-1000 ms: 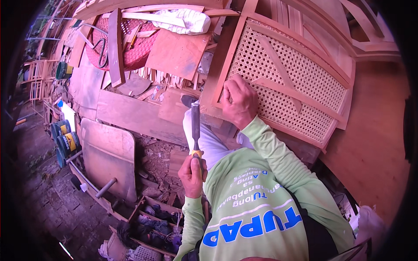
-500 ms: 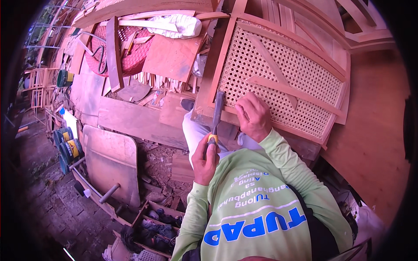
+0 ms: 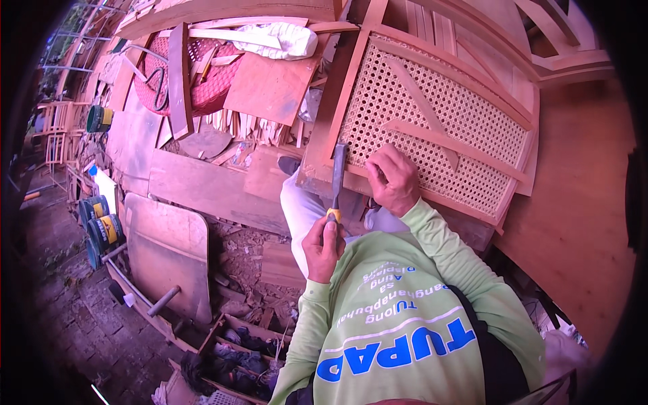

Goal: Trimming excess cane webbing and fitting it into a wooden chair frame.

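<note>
My left hand (image 3: 324, 244) is closed round the yellow handle of a chisel (image 3: 338, 177). The blade points away from me, its tip at the lower-left corner of a wooden-framed cane-webbing panel (image 3: 432, 94); contact is unclear. Just right of the blade, my right hand (image 3: 393, 175) is curled over the panel's lower edge, fingertips closed; whether they hold anything is hidden. Two loose wooden strips (image 3: 452, 145) lie across the webbing.
A red woven chair (image 3: 216, 91) bearing tools and wood scraps stands at back left. A leaning board (image 3: 165, 250), stacked buckets (image 3: 101, 229) and a divided wooden box (image 3: 243, 324) are at left. A brown plywood sheet (image 3: 567, 202) is at right, wood offcuts around.
Since a second ago, my left hand and chisel moved up and rightward, bringing the tip to the panel's corner. My right hand shifted right from that corner and slightly down.
</note>
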Motion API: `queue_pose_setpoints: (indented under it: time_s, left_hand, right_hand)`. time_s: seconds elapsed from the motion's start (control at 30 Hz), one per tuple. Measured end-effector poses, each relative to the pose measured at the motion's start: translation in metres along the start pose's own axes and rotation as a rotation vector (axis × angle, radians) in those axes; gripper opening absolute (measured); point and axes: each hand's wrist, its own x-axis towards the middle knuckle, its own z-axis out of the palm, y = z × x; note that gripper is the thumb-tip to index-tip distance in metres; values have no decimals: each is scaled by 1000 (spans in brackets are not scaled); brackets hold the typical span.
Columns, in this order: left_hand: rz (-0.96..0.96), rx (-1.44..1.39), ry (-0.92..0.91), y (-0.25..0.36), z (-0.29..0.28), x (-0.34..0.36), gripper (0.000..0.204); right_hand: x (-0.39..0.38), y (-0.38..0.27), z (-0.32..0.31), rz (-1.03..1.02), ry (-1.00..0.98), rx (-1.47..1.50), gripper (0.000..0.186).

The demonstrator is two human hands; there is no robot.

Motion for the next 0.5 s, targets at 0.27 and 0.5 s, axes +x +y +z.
queue_pose_setpoints:
  time_s: [0.27,0.5]
  left_hand:
    - [-5,-27,27,1,14,8,26]
    - [46,-12,34,4,23,12,27]
  right_hand:
    - [3,3,1,-23,-1,-34,13]
    - [1,-1,2,-18,1,-7,14]
